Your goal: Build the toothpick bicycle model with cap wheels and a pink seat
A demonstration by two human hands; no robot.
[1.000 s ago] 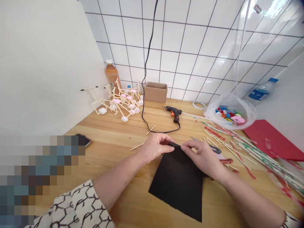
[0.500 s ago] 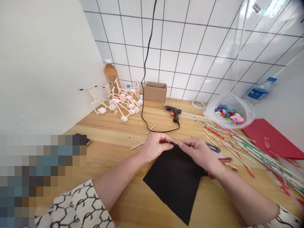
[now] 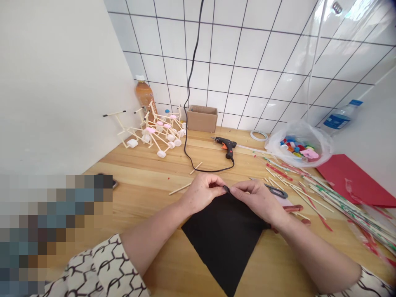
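Note:
A black sheet [image 3: 224, 237], paper or thin card by its look, hangs down toward me from both hands over the wooden table. My left hand [image 3: 206, 192] pinches its far edge between thumb and fingers. Close beside it, my right hand [image 3: 255, 198] pinches the same edge, which looks folded or rolled over between the fingertips. Partly behind my right hand lie a grey utility knife [image 3: 278, 191] and a red-handled tool [image 3: 293, 208], mostly covered.
A black glue gun [image 3: 227, 146] with its cord lies ahead, near a cardboard box [image 3: 202, 119]. Stick models with white wheels [image 3: 161, 154] stand at the left by a tea bottle [image 3: 144, 93]. At the right are a bag of bottle caps [image 3: 275, 140], thin sticks and red card [image 3: 355, 177].
The sheet has turned a little, its lower corner swinging left and toward me. The edge between my fingertips shows a slightly larger fold. Both hands stay almost in place.

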